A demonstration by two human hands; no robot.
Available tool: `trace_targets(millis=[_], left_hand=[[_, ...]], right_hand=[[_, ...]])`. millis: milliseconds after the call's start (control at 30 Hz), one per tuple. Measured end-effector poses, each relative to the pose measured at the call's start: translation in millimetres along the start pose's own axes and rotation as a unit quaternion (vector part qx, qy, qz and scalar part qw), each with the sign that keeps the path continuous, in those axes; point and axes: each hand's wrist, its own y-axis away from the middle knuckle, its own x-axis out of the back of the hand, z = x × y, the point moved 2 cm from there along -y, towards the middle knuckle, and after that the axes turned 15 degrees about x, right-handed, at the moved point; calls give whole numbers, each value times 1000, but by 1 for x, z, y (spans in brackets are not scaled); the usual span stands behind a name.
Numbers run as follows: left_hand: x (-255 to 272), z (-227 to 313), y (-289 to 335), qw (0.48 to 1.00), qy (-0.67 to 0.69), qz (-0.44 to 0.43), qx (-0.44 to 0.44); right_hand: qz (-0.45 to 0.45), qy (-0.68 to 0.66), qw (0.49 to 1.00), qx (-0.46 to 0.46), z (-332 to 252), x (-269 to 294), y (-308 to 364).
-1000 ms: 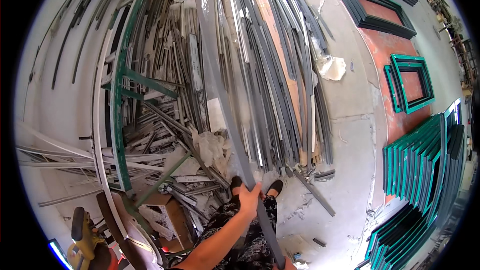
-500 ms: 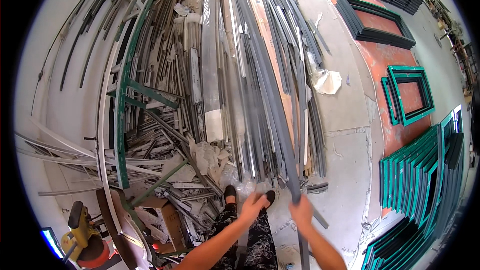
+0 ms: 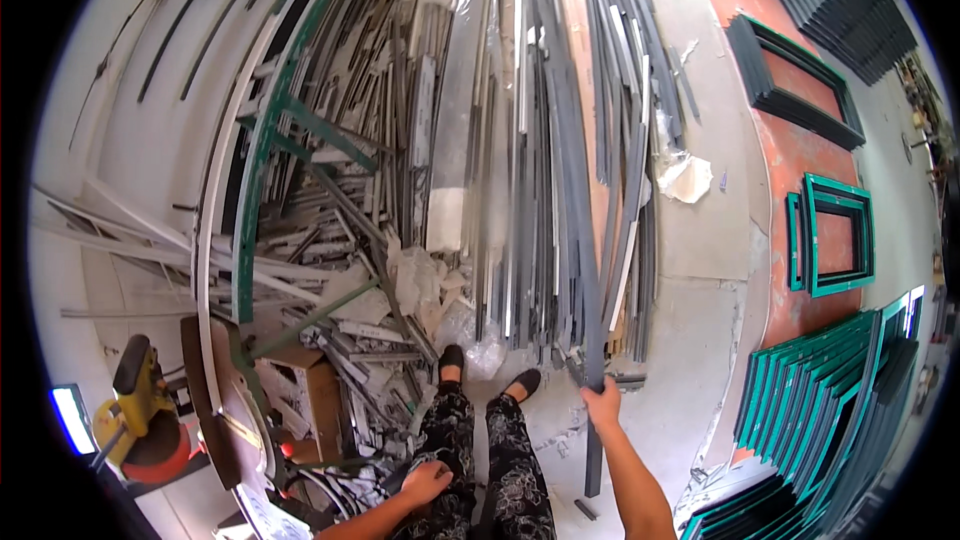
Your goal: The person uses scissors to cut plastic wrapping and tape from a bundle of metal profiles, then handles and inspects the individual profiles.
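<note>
My right hand (image 3: 602, 404) is closed around a long dark grey metal profile (image 3: 592, 325) near its lower end. From there the bar runs up and away over the pile of profiles (image 3: 545, 240), and its near end hangs just below my fist. My left hand (image 3: 427, 481) is beside my left thigh, over the patterned trousers, fingers curled in. Nothing shows in it. Both my feet stand at the near end of the pile, by crumpled clear plastic (image 3: 470, 342).
A green metal rack (image 3: 262, 150) with offcuts stands to the left. Nearer are a yellow power saw (image 3: 150, 410) and a cardboard box (image 3: 322, 405). Green-edged frames (image 3: 810, 380) lean at the right, beside more frames on red flooring (image 3: 790, 335). A short offcut (image 3: 586, 509) lies below the bar.
My left hand has moved left and down to my thigh, away from the bar. My right hand still grips the profile, whose near end is now in view. The view has shifted.
</note>
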Motion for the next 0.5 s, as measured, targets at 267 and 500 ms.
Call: trace_targets(millis=[267,500], left_hand=[[-4,-19,23,995,-95,-2,-40],[12,18,60,970,-241,28,-36]], right_hand=[[62,64,985,148,-74,26,-132],[-49,206,944,252,-106,-5,-102]])
